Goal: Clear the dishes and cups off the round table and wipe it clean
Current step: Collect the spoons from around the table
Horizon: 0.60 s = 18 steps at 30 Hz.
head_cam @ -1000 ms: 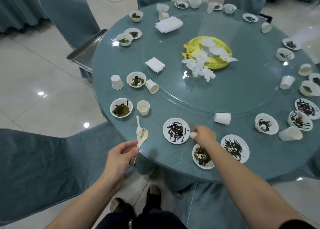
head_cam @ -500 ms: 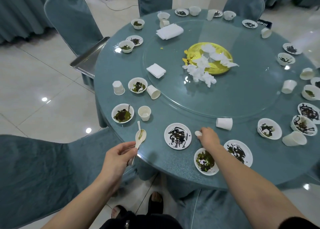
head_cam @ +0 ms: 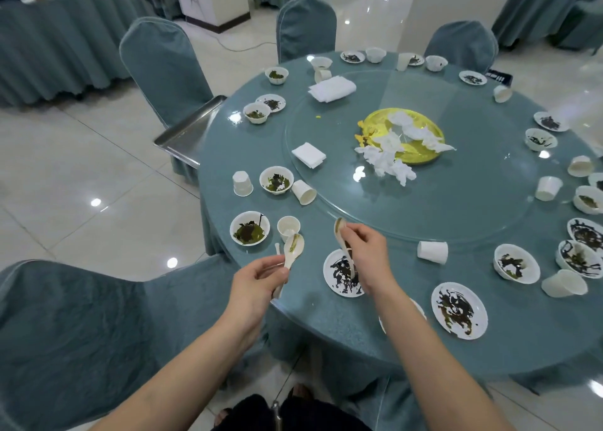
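Spoons pinched in both hands; right forearm hides most of one bowl.

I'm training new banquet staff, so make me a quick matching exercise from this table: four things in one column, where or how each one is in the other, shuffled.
Things:
1. yellow plate
2. metal tray
3. spoon with the dark smear
4. cup nearest the right hand

Place or state:
A. lying on its side
B. on the glass turntable
C. held in the right hand
D. on a chair beside the table

Pairs: 1-B, 2-D, 3-C, 4-A
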Each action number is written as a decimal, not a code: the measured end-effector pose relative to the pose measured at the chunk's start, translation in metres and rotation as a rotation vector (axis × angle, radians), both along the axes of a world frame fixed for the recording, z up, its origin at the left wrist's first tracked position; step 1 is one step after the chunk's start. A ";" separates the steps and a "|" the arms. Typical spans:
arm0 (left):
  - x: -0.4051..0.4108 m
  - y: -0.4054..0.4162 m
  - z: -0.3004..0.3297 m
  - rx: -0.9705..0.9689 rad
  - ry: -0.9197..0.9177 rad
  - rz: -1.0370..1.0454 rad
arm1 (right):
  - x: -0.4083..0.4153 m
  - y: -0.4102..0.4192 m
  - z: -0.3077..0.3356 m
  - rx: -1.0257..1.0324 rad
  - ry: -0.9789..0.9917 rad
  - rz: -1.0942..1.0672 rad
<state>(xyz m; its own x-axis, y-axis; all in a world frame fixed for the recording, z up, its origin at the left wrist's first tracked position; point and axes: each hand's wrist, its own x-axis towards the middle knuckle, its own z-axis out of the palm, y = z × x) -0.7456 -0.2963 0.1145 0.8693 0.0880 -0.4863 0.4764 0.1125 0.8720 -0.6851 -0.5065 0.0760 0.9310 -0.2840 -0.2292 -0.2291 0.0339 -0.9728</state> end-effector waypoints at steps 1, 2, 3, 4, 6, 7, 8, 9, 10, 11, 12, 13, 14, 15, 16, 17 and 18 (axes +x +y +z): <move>0.001 0.001 0.001 -0.011 -0.009 0.003 | -0.005 0.010 0.008 0.034 0.001 0.019; 0.002 0.001 0.002 -0.025 -0.018 0.011 | -0.010 0.019 0.015 0.081 0.005 0.043; 0.003 0.003 0.004 -0.037 -0.029 0.017 | -0.015 0.027 0.022 0.121 0.010 0.068; 0.004 0.004 0.006 -0.043 -0.045 0.021 | -0.018 0.035 0.027 0.142 0.015 0.095; 0.004 0.007 0.009 -0.044 -0.072 0.016 | -0.025 0.050 0.034 0.148 0.014 0.150; 0.004 0.009 0.010 -0.044 -0.081 0.009 | -0.028 0.057 0.037 0.148 0.012 0.173; 0.004 0.011 0.011 -0.046 -0.091 -0.002 | -0.030 0.063 0.037 0.149 0.011 0.192; 0.003 0.014 0.011 -0.044 -0.102 -0.012 | -0.030 0.069 0.038 0.145 0.010 0.207; 0.003 0.015 0.011 -0.040 -0.112 -0.020 | -0.030 0.074 0.037 0.133 0.008 0.216; 0.003 0.017 0.010 -0.032 -0.121 -0.028 | -0.030 0.078 0.037 0.115 0.006 0.220; 0.003 0.019 0.009 -0.026 -0.129 -0.034 | -0.028 0.083 0.035 0.106 0.005 0.219; 0.002 0.021 0.009 -0.023 -0.136 -0.038 | -0.028 0.086 0.034 0.105 0.007 0.217; 0.002 0.023 0.008 -0.021 -0.141 -0.041 | -0.027 0.090 0.032 0.104 0.010 0.215; 0.001 0.026 0.007 -0.018 -0.143 -0.043 | -0.028 0.094 0.031 0.104 0.014 0.211; 0.000 0.028 0.007 -0.017 -0.144 -0.046 | -0.029 0.098 0.030 0.101 0.023 0.202; -0.001 0.030 0.008 -0.019 -0.144 -0.047 | -0.030 0.103 0.029 0.102 0.029 0.192; -0.002 0.032 0.008 -0.026 -0.145 -0.049 | -0.030 0.107 0.028 0.104 0.035 0.183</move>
